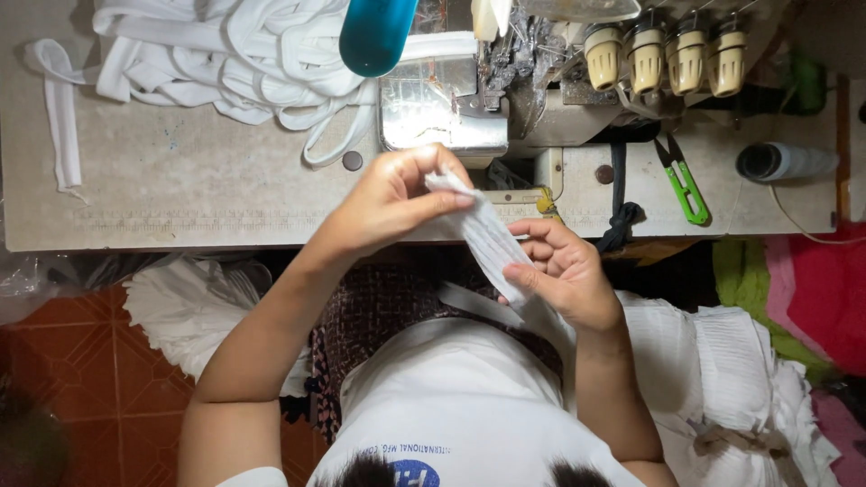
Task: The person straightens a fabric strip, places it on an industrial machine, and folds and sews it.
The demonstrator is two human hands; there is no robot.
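Left hand (397, 200) pinched on upper end of white ribbed strip (488, 236); right hand (564, 271) gripped on lower part. Strip held above lap, long axis slanted down-right, just before sewing machine (505, 99). Green snips (683, 185) right, white strip pile (244, 59) upper-left.

At frame centre, the left hand (392, 198) and right hand (564, 271) pinch a white ribbed fabric strip (487, 239) before the sewing machine (541, 81); green object (686, 185), probably thread snips, lies right.
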